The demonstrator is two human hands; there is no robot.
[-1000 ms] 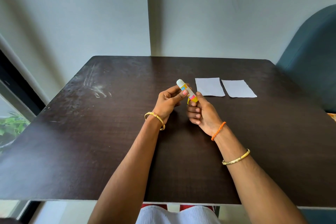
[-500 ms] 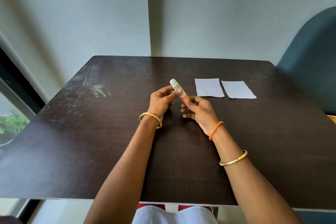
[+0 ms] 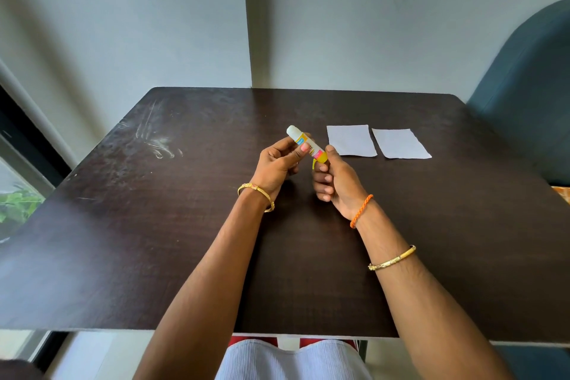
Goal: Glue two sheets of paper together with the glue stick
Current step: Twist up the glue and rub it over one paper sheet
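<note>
Hands (image 3: 308, 166) gripping glue stick (image 3: 303, 142), paper sheets (image 3: 377, 142) beside

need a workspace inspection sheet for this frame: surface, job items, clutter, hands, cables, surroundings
Surface: dark brown wooden table, pale scuff marks at its far left.
Job's things: yellow-labelled glue stick with white cap, held above the table, cap end tilted up and away; two white paper sheets lying flat side by side, apart, at the far right.
Clutter: nothing seen.
Hands: left hand grips the stick's cap half; right hand pinches its yellow base.
Cables: nothing seen.
Surroundings: pale wall, teal padded chair on the right, window with greenery on the left.
</note>
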